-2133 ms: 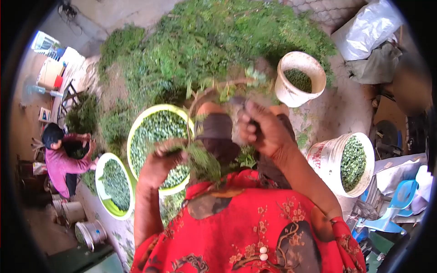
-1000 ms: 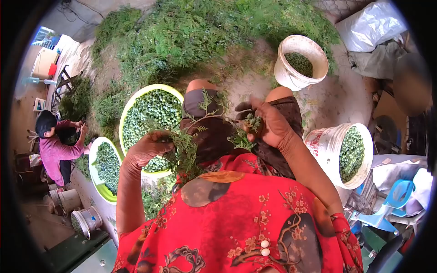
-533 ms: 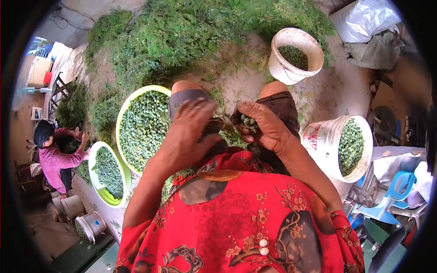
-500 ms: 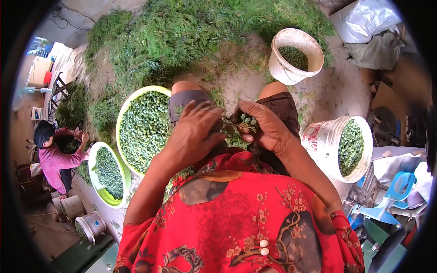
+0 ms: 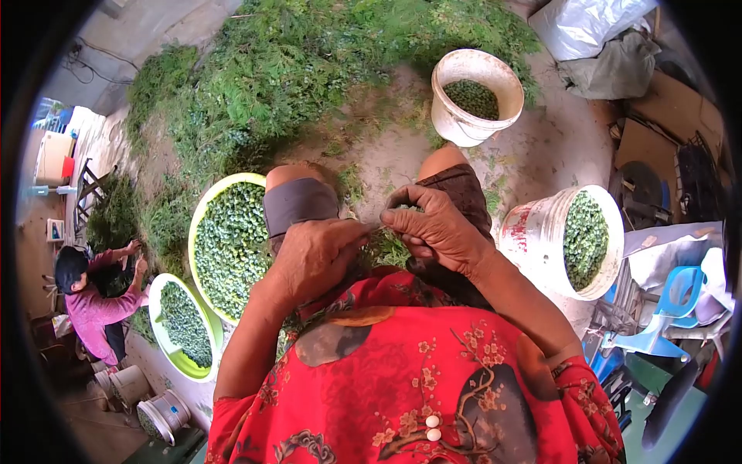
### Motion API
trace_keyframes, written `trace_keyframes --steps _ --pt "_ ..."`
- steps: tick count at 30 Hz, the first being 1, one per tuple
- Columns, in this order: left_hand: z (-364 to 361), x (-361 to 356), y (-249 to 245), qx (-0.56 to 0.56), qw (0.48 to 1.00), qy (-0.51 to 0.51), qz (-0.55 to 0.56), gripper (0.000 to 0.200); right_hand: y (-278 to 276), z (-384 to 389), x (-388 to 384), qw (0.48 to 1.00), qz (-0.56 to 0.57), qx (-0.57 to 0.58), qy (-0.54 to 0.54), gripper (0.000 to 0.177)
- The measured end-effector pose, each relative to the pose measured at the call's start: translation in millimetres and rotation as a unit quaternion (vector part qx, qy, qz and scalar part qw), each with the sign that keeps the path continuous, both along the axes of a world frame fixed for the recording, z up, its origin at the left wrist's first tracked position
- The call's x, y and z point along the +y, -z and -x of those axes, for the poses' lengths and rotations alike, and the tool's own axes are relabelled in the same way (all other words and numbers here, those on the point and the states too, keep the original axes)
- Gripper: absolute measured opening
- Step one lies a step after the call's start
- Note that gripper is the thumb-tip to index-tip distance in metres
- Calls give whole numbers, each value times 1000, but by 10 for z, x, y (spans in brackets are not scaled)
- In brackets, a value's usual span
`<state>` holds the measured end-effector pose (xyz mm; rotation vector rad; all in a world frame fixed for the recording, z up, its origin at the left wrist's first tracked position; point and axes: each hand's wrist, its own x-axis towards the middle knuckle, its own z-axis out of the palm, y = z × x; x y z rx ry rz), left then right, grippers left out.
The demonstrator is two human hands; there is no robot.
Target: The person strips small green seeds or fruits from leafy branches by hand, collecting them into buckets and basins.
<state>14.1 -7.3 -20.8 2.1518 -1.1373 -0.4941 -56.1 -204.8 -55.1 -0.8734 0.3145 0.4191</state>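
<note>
1. Containers first. The big basin point(image 5: 229, 181) at 9 o'clock from the hands is round, with a yellow-green plastic rim. It's packed close to the top with small green berries point(image 5: 232, 247), a bumpy, pebbly layer.
2. The smaller basin point(image 5: 154, 303) at 8 o'clock has the same kind of pale rim and the same berries, and it touches the big one's edge.
3. The white bucket point(image 5: 452, 127) at 1 o'clock is plain scuffed plastic, roughly half full of the berries, so you can see the inner wall above them.
4. The second white bucket point(image 5: 533, 236) at 3 o'clock has a stained wall with a reddish smear on it. It's tipped toward the camera and nearly full.
5. Two little grey pails point(image 5: 164, 414) sit way down at 7 o'clock. I can't tell what's in them.
6. Hands: the left hand point(image 5: 313, 259) is curled, with its fingertips pinched on a thin sprig point(image 5: 375, 227). The right hand point(image 5: 437, 232) grips the other end between thumb and bent fingers. So the sprig is stretched between the two hands, over the lap and between the knees, with feathery green bits hanging just under it.
7. The heap of branches point(image 5: 309, 62) runs from 11 to 12 o'clock. It's fluffy, scaly foliage spread over dusty concrete.
8. A person in pink point(image 5: 89, 301) sits beyond the smaller basin at 8 o'clock, hands in more greenery.
9. There's a blue chair point(image 5: 668, 309) in smooth moulded plastic at 4 o'clock, and a crinkly white sack point(image 5: 580, 19) at 1 o'clock, past the first bucket.
</note>
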Motion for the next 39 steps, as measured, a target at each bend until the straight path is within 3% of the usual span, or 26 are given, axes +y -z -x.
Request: trace_keyframes --steps 5,7,10,19,26,28,29,30,32,33,35,37,39 --pt "86 -48 -167 58 998 -13 15 9 -64 58 96 994 -44 -20 97 14" --pt "107 -54 -226 82 996 -29 20 10 -143 55 102 985 -112 27 130 14" --pt "174 -69 -294 121 990 -66 38 11 -158 75 64 981 -143 65 114 14" --pt "319 -63 -345 161 984 -69 -31 13 -147 116 73 990 -86 36 106 13" --pt "392 -93 -378 196 972 -129 -23 15 -177 69 80 985 -95 60 129 11" --pt "434 -44 -414 224 962 -153 -25 15 -265 53 61 984 -43 81 155 9" --pt "468 41 -428 184 974 -131 12 15 291 6 -422 970 -41 -192 143 12" --pt "479 88 -439 144 982 -110 48 14 494 -25 -1001 932 -93 104 334 14" --pt "438 95 -492 183 970 -158 18 14 411 11 -1398 921 -2 17 390 18" --pt "451 108 -510 230 952 -202 -17 14 251 -1 -1247 922 -5 23 386 18" --pt "362 31 -372 225 947 -227 45 15 -200 -25 -747 962 -122 99 224 11" --pt "268 16 -362 286 924 -239 84 16 -279 6 -360 989 -62 -13 137 21" --pt "232 21 -408 320 910 -256 62 18 -135 58 -243 990 -86 1 116 20"
